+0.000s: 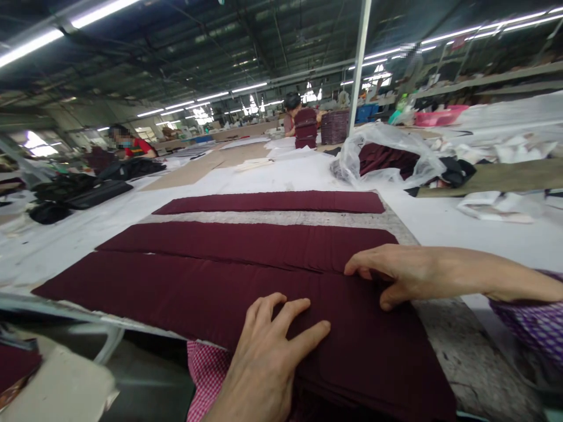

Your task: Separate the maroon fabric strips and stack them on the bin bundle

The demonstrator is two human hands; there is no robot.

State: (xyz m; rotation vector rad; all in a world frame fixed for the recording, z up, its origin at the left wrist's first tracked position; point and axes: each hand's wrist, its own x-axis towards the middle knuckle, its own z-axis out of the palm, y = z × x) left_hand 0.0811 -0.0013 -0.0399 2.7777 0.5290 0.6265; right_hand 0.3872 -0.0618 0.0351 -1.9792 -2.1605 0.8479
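Dark maroon cut fabric lies in long rows across the table in front of me. My left hand (pixel 275 346) rests with spread fingers on the nearest row of fabric (pixel 176 293). Bent over the seam between that row and the middle row of fabric (pixel 246 240) is my right hand (pixel 391 272), its fingertips touching the cloth and thumb apart from the fingers. I see nothing held in either hand. Farther back runs a narrower fabric strip (pixel 272 201), apart from both hands.
A clear plastic bag (pixel 387 158) with maroon cloth stands at the back right. Black bundles (pixel 79 190) lie at the left. Stacked maroon pieces (pixel 305 126) are by a co-worker (pixel 290 114); another person (pixel 136 143) is far left. A pole (pixel 358 70) rises behind the table.
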